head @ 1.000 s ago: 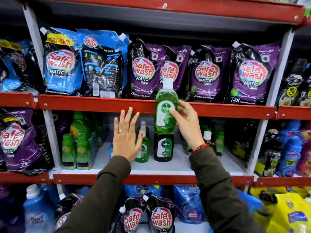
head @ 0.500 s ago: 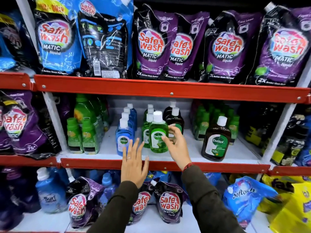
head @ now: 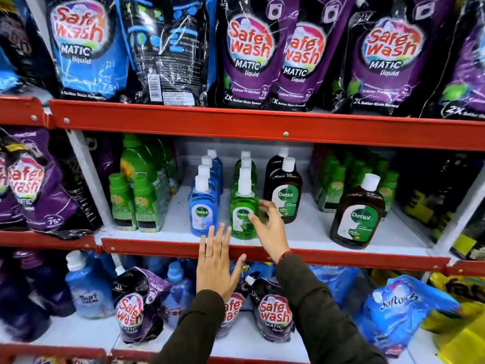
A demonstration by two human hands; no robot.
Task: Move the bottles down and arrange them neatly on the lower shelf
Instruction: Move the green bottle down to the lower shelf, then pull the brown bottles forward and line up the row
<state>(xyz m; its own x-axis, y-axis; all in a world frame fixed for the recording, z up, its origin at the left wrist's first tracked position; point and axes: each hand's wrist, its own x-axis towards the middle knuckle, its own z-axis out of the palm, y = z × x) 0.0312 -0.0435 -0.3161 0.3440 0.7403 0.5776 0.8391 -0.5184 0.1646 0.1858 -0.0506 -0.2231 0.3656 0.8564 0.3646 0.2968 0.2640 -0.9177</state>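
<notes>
the right hand [head: 267, 229], fingers spread, touches the green bottle [head: 244, 214] to line it on the shelf [head: 301, 254], while the left hand [head: 216, 264] hovers open below.

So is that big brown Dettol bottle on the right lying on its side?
No, the brown Dettol bottle stands upright on the shelf, white cap on top.

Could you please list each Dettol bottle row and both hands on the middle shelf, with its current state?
Front green plastic Dettol bottle: upright, capped, heading its row.
Blue plastic Dettol bottles: upright, capped, single file.
Large brown Dettol bottle: upright, standing alone.
Right hand: fingers open beside the green bottle.
Left hand: open, flat before the shelf's red edge.
</notes>
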